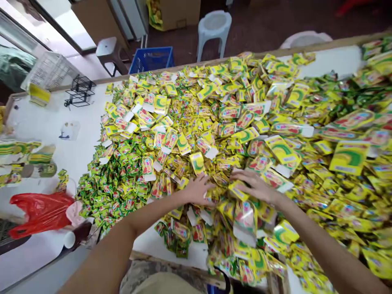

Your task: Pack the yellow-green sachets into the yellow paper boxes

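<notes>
A large heap of yellow and green sachets (pixel 232 122) covers most of a white table (pixel 76 139). My left hand (pixel 197 190) lies on the sachets near the front of the heap, its fingers spread and reaching in. My right hand (pixel 255 185) rests flat on the heap just beside it, fingers stretched out over a yellow sachet (pixel 239 190). The two hands almost meet. Smaller green sachets (pixel 113 188) lie bunched at the heap's left side. Some sachets hang over the table's front edge.
A red plastic bag (pixel 39 212) lies at the front left, with stacked sachets (pixel 24 157) behind it. A black wire rack (pixel 78 92) and white basket (pixel 49 71) stand at the far left. Beyond the table are a blue crate (pixel 151 59) and a white stool (pixel 212 28).
</notes>
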Tool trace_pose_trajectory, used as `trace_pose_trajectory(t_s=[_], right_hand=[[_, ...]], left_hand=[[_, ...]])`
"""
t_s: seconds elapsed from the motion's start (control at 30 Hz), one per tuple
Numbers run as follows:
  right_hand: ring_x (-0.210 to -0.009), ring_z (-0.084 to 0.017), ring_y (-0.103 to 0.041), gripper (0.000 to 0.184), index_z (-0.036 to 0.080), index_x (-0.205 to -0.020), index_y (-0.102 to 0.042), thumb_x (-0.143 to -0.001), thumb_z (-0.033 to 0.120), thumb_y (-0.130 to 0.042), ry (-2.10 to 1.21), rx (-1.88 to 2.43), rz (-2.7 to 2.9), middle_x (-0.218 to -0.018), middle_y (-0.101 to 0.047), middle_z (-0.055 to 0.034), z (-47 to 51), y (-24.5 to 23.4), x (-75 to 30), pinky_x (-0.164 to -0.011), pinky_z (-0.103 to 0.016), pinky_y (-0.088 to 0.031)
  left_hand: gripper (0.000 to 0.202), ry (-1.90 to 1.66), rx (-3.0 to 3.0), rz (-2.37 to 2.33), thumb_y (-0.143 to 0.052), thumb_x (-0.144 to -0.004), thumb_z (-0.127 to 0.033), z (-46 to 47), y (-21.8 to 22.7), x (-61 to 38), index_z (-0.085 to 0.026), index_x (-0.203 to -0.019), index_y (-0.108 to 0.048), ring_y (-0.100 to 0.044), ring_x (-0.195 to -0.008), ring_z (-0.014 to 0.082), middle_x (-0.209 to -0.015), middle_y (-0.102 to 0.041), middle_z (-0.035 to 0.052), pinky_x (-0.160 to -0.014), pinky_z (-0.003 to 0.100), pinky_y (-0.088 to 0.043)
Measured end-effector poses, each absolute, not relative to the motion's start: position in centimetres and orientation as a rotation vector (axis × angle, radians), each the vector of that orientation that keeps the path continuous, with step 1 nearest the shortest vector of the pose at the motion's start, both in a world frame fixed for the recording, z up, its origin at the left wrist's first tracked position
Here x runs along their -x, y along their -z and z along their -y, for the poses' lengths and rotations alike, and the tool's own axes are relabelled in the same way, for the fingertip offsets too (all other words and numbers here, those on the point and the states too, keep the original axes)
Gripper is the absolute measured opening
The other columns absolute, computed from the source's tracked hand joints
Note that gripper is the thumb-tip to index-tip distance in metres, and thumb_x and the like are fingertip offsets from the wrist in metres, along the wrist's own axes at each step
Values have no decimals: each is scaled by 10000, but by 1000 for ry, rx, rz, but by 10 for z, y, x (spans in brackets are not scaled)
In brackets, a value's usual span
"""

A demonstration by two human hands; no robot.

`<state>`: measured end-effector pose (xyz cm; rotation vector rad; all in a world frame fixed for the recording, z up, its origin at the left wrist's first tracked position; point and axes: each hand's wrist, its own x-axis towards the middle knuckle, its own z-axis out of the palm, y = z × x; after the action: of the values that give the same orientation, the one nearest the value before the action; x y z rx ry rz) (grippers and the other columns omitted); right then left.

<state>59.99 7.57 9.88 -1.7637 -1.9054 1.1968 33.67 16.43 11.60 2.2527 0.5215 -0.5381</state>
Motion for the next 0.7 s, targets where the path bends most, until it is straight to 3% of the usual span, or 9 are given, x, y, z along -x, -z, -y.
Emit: trace_pose_trajectory(t_s=[0.1,0.2,0.3,0.4,0.53,0.63,0.7], right_hand=[[-1214,-344,-504,357,392,-1050,-671,-754,571,-583,-1183,1768,2033,-1269,-592,-93,-81,-99,-601,-991,-550,-405],[-1059,-354,-605,277,387,-929,-705,-726,555,-620,-1064,1761,2027,-1125,-662,-104,-117,-104,-606,-875,-515,-505],[-995,-332,-632,273,363,-948,-685,-773,545,-580,-905,1708,1981,-1054,-680,-70,-181,-115,-600,-862,-477,-522],[-1045,-330,-612,406,304,-1075,-649,-795,578,-540,-829,1658,1949,-1119,-656,-80,-256,-120,-580,-916,-486,-493],[-1159,-345,-546,602,244,-1265,-542,-787,610,-532,-715,1660,1821,-1275,-577,-112,-356,-111,-538,-960,-504,-457],[-1200,-336,-513,678,237,-1329,-476,-777,627,-529,-624,1628,1712,-1329,-535,-113,-423,-101,-506,-989,-511,-429],[-1212,-337,-497,723,217,-1345,-459,-766,645,-526,-565,1631,1667,-1341,-521,-122,-461,-95,-488,-1012,-517,-403]], left_hand=[[811,381,-2271,-463,-529,-697,-727,-180,-132,-320,-303,-1375,-397,-208,-1405,362,-1525,-262,97,-1092,570,-270],[610,96,-2366,-555,-438,-825,-636,-244,-156,-298,-269,-1310,-482,-293,-1390,246,-1486,-347,85,-1136,403,-269],[570,-261,-2480,-944,-401,-864,-591,-348,-175,-265,-221,-1290,-478,-316,-1371,246,-1459,-372,122,-1134,433,-255],[562,-607,-2497,-1334,-438,-853,-577,-460,-183,-220,-236,-1300,-436,-266,-1388,283,-1462,-356,118,-1133,498,-222],[613,-988,-2223,-1869,-462,-845,-558,-565,-177,-147,-181,-1326,-402,-294,-1373,275,-1426,-388,148,-1148,445,-219],[681,-963,-1807,-2237,-427,-852,-561,-601,-162,-89,-139,-1380,-348,-318,-1359,301,-1411,-397,193,-1120,482,-258],[768,-754,-1708,-2316,-497,-785,-618,-611,-148,-57,-182,-1399,-346,-289,-1372,344,-1440,-368,190,-1098,546,-259]])
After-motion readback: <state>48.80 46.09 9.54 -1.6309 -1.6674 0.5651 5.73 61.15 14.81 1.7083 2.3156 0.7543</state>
